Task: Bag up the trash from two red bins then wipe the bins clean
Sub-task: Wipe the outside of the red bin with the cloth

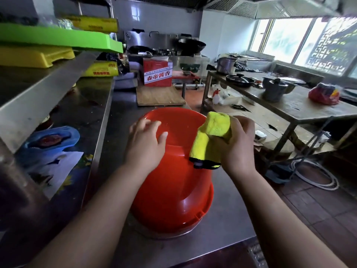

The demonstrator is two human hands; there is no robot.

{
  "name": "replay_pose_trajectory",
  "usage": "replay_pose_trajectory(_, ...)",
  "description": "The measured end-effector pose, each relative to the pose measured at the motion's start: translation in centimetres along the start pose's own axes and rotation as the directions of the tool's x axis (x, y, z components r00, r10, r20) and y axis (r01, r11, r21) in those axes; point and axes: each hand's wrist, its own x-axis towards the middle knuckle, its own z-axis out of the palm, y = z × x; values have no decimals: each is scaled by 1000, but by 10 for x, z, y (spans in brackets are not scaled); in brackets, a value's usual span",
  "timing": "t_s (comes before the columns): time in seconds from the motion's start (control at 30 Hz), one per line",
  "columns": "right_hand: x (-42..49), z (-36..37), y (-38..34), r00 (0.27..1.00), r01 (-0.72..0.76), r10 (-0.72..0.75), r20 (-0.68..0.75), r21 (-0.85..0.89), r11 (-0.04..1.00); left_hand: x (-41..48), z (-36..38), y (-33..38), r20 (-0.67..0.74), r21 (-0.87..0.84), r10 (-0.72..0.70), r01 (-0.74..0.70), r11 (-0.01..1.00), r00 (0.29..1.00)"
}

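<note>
A red bin (173,190) stands upside down on the steel counter (222,225), its flat base facing up and its rim on the counter. My left hand (144,146) lies flat on the bin's base with fingers spread, pressing on it. My right hand (239,144) grips a folded yellow cloth (210,138) with a black edge, held against the bin's upper right side. Only this one red bin is in view.
A wooden board (160,96) with a red box (157,74) lies behind the bin. Blue bags (52,140) sit under the left shelf holding green and yellow boards (58,37). A table (295,107) with pots stands right, across the tiled floor.
</note>
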Motion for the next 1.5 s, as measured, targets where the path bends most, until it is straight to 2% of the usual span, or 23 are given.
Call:
replay_pose_trajectory(0.07, 17, 2, -3, 999, 42, -41, 32, -23, 999, 6, 7, -4, 93, 30, -79, 76, 997, 993)
replay_pose_trajectory(0.17, 35, 15, -3, 975, 90, -57, 217, -146, 985, 9, 12, -4, 65, 101, -92, 85, 991, 994)
replay_pose_trajectory(0.23, 40, 28, 1, 913, 141, 9, 408, -336, 931, 14, 9, -1, 39, 116, -141, 136, 984, 989)
replay_pose_trajectory(0.3, 40, 38, 6, 848, 169, 82, 523, -415, 894, 23, 8, -1, 35, 111, -195, 191, 975, 980)
replay_pose_trajectory(0.43, 58, 44, 19, 782, 159, 146, 605, -422, 893, 36, 15, -2, 199, 80, -360, 351, 933, 912)
replay_pose_trajectory(0.5, 73, 51, 29, 742, 210, 158, 652, -449, 869, 39, 20, -3, 264, 53, -383, 384, 922, 885)
replay_pose_trajectory(0.6, 97, 59, 43, 707, 291, 160, 689, -489, 822, 44, 25, -5, 255, 66, -372, 368, 928, 893)
replay_pose_trajectory(0.7, 120, 58, 41, 643, 486, 102, 759, -508, 711, 48, 28, -7, 242, 110, -363, 346, 932, 900)
replay_pose_trajectory(0.8, 141, 60, 34, 619, 513, 114, 777, -510, 691, 51, 29, -10, 245, 130, -356, 334, 934, 902)
replay_pose_trajectory(0.97, 167, 87, 28, 649, 473, 73, 758, -476, 741, 54, 33, -16, 223, 90, -342, 330, 940, 913)
replay_pose_trajectory(1.1, 183, 125, 28, 675, 362, 113, 729, -460, 810, 52, 33, -23, 161, 65, -299, 292, 954, 941)
replay_pose_trajectory(1.3, 180, 149, 16, 628, 473, -13, 778, -369, 800, 48, 31, -30, 136, -47, -255, 264, 963, 957)
replay_pose_trajectory(1.37, 177, 146, 16, 673, 408, 91, 734, -471, 782, 47, 31, -32, 105, -119, -256, 268, 956, 961)
replay_pose_trajectory(1.43, 174, 140, 15, 720, 249, 277, 637, -609, 753, 45, 34, -34, 39, -156, -243, 247, 956, 969)
replay_pose_trajectory(1.5, 170, 140, 11, 720, 206, 337, 606, -651, 730, 44, 36, -35, -8, -163, -237, 232, 959, 972)
